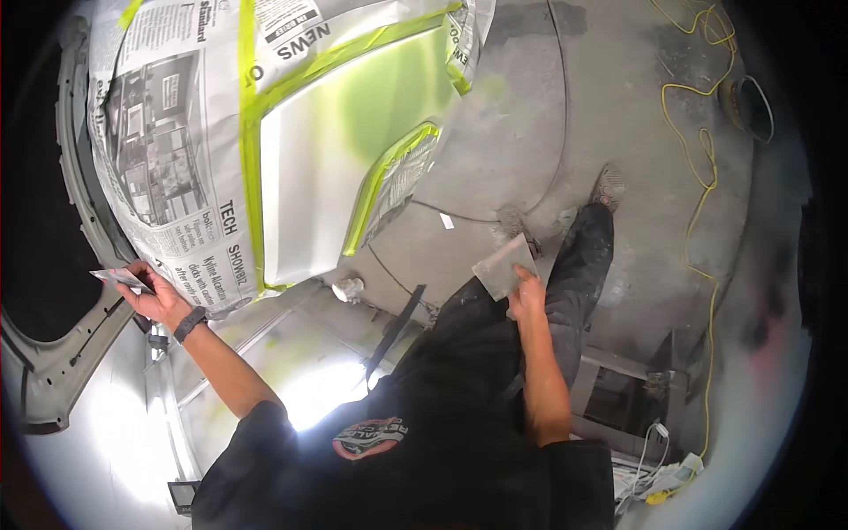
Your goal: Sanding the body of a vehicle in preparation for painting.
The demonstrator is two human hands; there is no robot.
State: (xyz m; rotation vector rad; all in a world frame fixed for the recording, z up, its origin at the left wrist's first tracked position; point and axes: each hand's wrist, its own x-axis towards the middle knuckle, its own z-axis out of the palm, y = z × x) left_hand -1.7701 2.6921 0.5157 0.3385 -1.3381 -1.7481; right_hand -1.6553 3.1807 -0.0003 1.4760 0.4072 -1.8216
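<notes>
My left hand, reaching out at the left with a dark band on its wrist, pinches a small thin grey-white flat piece whose kind I cannot make out. In front of my body, my right hand grips one edge of a square greyish flat plate. Ahead of me stands a vehicle body panel, white with a soft green patch. Green masking tape borders the panel, and newspaper covers the area around it. A smaller taped, paper-covered shape lies within its right part.
An open metal frame with a dark gap is close to my left hand. A yellow cord winds along the floor at right. A dark hose crosses the floor. A grey box-like stand is beside my right leg.
</notes>
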